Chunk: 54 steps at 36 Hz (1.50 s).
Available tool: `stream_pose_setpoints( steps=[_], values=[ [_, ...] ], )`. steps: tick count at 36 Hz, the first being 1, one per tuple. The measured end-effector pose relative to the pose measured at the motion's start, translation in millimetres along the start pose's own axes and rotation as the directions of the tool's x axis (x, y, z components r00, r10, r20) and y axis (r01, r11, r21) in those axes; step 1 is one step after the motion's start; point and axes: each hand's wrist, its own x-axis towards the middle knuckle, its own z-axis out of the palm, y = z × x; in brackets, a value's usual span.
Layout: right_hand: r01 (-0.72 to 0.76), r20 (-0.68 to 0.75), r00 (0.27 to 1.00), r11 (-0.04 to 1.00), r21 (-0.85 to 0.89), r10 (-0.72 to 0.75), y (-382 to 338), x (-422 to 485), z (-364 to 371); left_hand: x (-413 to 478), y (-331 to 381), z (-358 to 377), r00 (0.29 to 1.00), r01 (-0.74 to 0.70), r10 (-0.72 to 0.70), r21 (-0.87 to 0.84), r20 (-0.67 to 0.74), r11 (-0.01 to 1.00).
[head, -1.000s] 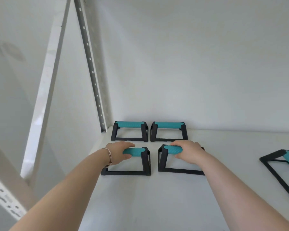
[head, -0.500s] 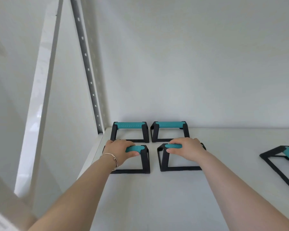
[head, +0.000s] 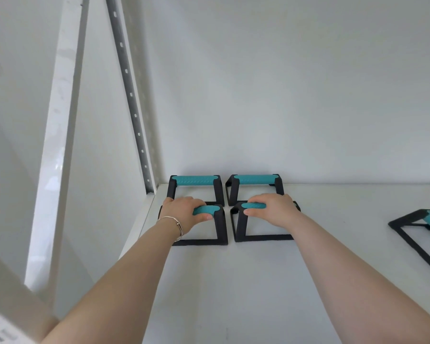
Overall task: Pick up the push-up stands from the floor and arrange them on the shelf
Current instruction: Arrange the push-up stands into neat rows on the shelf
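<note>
Black push-up stands with teal grips stand on the white shelf (head: pixel 258 281). Two sit in a row against the back wall: the back left stand (head: pixel 195 181) and the back right stand (head: pixel 255 180). Just in front of them stand the front left stand (head: pixel 220 227) and the front right stand (head: pixel 241 227). My left hand (head: pixel 184 212) is wrapped around the front left stand's teal grip. My right hand (head: pixel 273 209) is closed over the front right stand's grip. Both front stands rest flat on the shelf, close behind the back pair.
A fifth stand (head: pixel 422 229) lies at the right edge of view, turned at an angle. A perforated grey shelf upright (head: pixel 132 100) rises at the back left corner, with a white post (head: pixel 57 135) nearer me. The shelf's left edge runs by my left forearm.
Both hands have pushed the two front stands farther back, closing the gap to the back pair. The grips stay in my hands.
</note>
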Motion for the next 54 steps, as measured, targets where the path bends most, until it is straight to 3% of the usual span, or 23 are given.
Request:
stream_pose_setpoints(
  steps=[54],
  values=[
    [0.028, -0.031, 0.999, 0.998, -0.062, -0.03, 5, 6, 12, 19, -8, 17, 0.997, -0.022, 0.026, 0.056, -0.067, 0.998]
  ],
)
